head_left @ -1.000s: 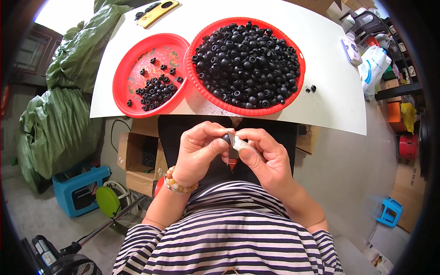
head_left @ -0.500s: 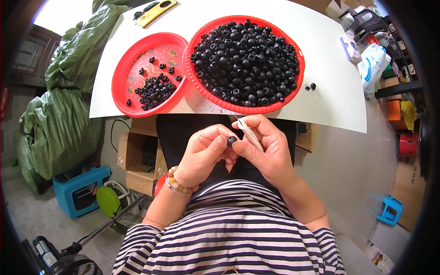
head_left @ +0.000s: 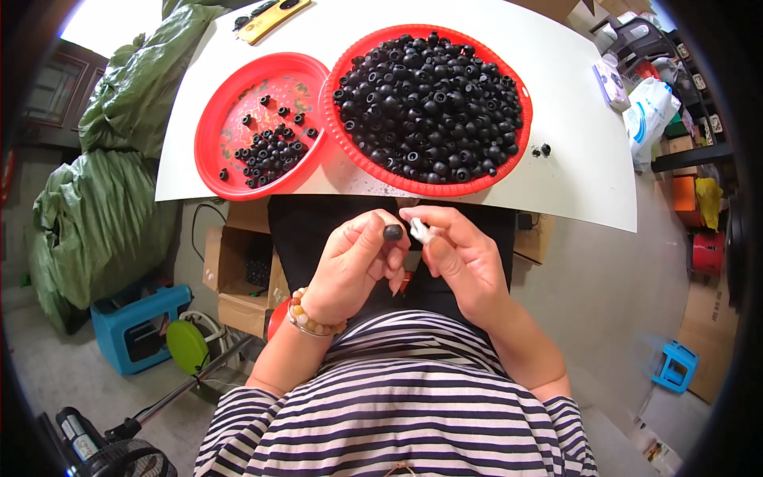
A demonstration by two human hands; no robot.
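Between thumb and fingers, my left hand (head_left: pixel 359 250) pinches a small round black part (head_left: pixel 393 232). Close beside it, my right hand (head_left: pixel 461 256) grips a slim tool wrapped in white (head_left: pixel 420 230); most of it is hidden by the fingers. Both hands are over my lap, just below the table's near edge. Beyond them a large red basin (head_left: pixel 524 119) is heaped with black parts (head_left: pixel 425 107), many with a round hole. To its left, a shallower red tray (head_left: pixel 211 131) bears a smaller pile of similar black parts (head_left: pixel 270 155).
Two loose black parts (head_left: pixel 545 149) lie on the white table (head_left: pixel 580 179) right of the basin. A yellow phone-like object (head_left: pixel 274 20) is at the far left, a tissue pack (head_left: pixel 610 83) at the right. An open cardboard box (head_left: pixel 238 278) and blue stool (head_left: pixel 139 330) stand below left.
My right hand has drawn slightly away from the black part and turned the white-wrapped tool. In my left hand, the part has shifted a little left and up.
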